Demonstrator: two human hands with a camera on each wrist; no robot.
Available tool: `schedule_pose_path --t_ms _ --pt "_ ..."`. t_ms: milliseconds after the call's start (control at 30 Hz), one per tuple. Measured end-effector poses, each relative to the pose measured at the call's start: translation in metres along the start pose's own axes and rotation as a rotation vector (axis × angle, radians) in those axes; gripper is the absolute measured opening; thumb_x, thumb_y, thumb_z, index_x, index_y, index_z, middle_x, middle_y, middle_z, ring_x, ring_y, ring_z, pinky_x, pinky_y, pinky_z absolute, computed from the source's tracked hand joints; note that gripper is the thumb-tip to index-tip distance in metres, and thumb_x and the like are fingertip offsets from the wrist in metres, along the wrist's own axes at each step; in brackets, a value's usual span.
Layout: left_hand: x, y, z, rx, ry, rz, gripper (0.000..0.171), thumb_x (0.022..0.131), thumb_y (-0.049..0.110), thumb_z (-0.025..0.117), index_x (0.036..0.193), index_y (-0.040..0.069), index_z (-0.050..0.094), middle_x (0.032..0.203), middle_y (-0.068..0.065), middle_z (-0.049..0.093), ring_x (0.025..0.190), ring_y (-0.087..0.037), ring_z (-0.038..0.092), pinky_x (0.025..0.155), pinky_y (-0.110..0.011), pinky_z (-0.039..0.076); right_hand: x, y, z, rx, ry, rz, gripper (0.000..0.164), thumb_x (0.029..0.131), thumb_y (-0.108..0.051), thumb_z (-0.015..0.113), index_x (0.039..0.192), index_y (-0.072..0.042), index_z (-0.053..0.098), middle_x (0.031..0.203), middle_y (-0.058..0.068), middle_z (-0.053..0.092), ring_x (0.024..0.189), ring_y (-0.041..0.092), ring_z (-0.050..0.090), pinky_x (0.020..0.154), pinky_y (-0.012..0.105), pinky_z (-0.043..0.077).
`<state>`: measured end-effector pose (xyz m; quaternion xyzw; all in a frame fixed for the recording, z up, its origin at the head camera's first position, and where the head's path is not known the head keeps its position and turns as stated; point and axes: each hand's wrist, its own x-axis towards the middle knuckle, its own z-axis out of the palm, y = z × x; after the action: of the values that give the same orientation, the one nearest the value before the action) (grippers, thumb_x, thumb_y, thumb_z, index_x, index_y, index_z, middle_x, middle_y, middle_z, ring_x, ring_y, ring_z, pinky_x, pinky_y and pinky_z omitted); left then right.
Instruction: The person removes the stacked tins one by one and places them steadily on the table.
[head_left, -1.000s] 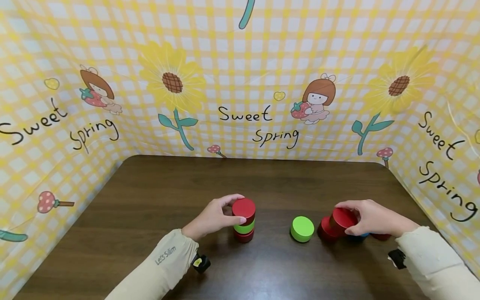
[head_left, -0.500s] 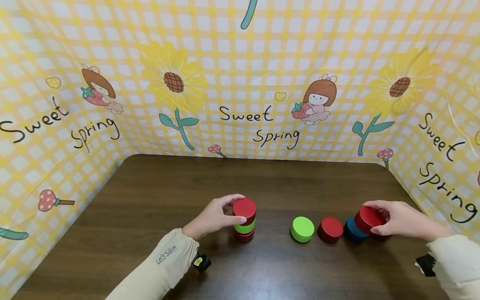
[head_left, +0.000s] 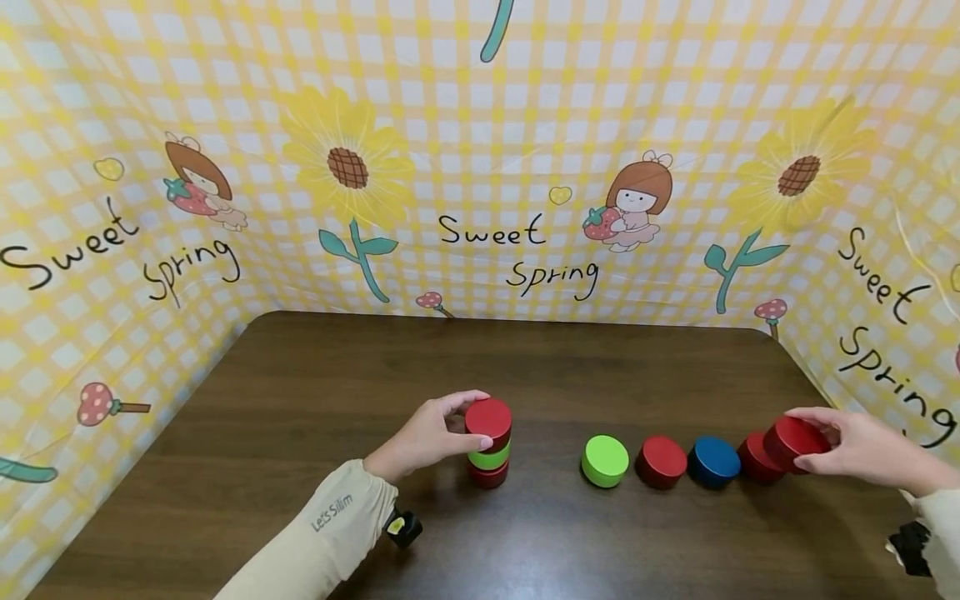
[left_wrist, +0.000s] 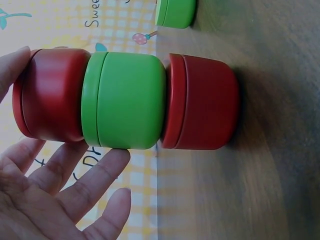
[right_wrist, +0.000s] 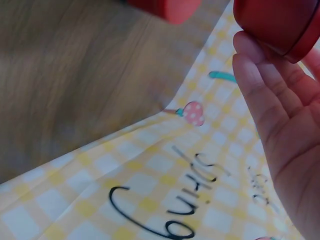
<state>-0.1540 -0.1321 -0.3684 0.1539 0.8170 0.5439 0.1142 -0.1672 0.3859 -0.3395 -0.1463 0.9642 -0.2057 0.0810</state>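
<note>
Three small round lidded jars stand stacked in the middle of the table: a red jar (head_left: 487, 420) on top, a green jar (left_wrist: 130, 100) in the middle and a darker red jar (left_wrist: 205, 102) at the bottom. My left hand (head_left: 425, 437) holds the top red jar between thumb and fingers, its other fingers spread beside the green one. At the right, my right hand (head_left: 866, 448) grips another red jar (head_left: 795, 443) by its sides, raised off the table. In the head view that jar overlaps a red jar (head_left: 759, 458) standing at the row's right end.
Right of the stack a row runs along the table: a green jar (head_left: 605, 461), a red jar (head_left: 662, 462), a blue jar (head_left: 715, 462), then the end red one. A yellow checked cloth (head_left: 480, 167) walls the brown table (head_left: 337, 358) at the back and sides.
My right hand has carried its red jar rightward, over the standing red and blue jars to the row's right end. My left hand has stayed on the stack.
</note>
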Motion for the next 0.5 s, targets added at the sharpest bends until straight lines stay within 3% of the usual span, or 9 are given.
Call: schedule_pose_path --t_ms 267,500 --pt "0.000 -0.002 -0.001 0.010 0.006 0.003 0.057 0.084 0.016 0.075 0.134 0.002 0.052 0.112 -0.011 0.062 0.100 -0.025 0.060 0.083 -0.037 0.052 -0.006 0.018 0.000 -0.055 0.038 0.057 0.057 0.081 -0.016 0.074 0.117 0.020 0.049 0.094 0.022 0.065 0.067 0.006 0.052 0.054 0.026 0.045" --pt "-0.001 -0.005 0.001 0.015 0.005 -0.003 0.056 0.083 0.018 0.075 0.133 0.004 0.053 0.111 -0.009 0.064 0.097 -0.024 0.060 0.082 -0.036 0.052 -0.010 0.031 0.002 -0.061 0.059 0.107 0.055 0.081 -0.017 0.072 0.115 0.021 0.051 0.092 0.024 0.064 0.070 0.021 0.060 0.052 0.028 0.046"
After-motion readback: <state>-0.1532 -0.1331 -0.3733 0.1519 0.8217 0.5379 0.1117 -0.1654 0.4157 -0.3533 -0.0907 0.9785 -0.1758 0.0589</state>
